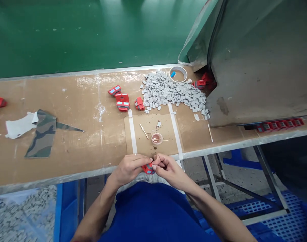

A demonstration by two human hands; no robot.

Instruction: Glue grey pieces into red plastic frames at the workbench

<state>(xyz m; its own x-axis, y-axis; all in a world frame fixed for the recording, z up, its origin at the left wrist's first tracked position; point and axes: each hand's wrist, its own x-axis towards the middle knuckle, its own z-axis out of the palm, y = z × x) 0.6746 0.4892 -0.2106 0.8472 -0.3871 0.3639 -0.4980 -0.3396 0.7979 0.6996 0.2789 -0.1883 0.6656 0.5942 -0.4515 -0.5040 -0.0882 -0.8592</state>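
Just off the table's front edge, my left hand (130, 168) is closed around a small red toy vehicle (147, 169) with grey trim and pale blue windows. My right hand (168, 169) pinches at the right end of that toy; whether a small piece sits between its fingertips is hidden. Beyond the hands, a small clear cup (157, 139) of liquid stands on a taped cardboard sheet (166, 124), a thin stick (163, 140) resting across it. A cotton swab (144, 131) and a small grey tile (159, 124) lie close by.
A heap of small grey tiles (168, 90) spreads behind the cardboard, beside a tape roll (178, 74). Several red toys (122, 102) stand left of it. Camouflage cloth (42, 134) lies at left. A large grey panel (259, 67) blocks the right; a blue bin (65, 208) sits below.
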